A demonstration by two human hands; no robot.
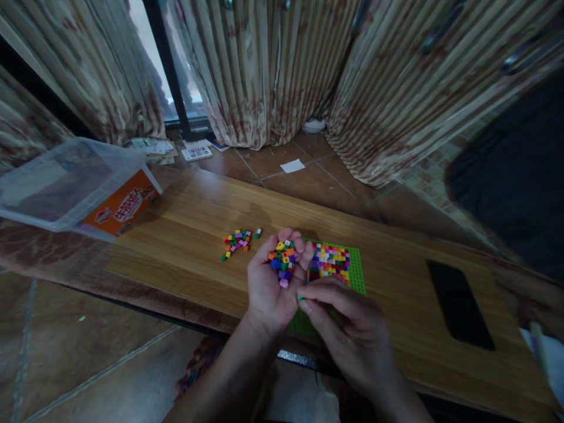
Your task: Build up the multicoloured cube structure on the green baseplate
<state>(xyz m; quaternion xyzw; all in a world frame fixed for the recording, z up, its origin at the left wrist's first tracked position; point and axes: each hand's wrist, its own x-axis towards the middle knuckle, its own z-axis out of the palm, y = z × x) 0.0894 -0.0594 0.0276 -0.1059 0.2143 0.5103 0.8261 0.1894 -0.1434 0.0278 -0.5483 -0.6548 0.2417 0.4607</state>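
Observation:
My left hand [268, 282] is cupped palm up over the table's near edge and holds a heap of small coloured bricks [283, 259]. My right hand [348, 329] is beside it, its fingertips pinched on a tiny green brick [300, 298] at the heel of the left palm. Just behind both hands lies a green baseplate [358, 271], partly covered with rows of coloured bricks [330, 261]. Its near part is hidden by my hands. A loose pile of small bricks [238, 242] lies on the wood to the left.
The wooden table [185, 235] has a clear plastic tub with an orange label [79, 188] at its left end and a black phone [458, 302] lying flat on the right. White cloth or paper [546, 352] shows at the far right edge. Striped curtains [273, 64] hang behind.

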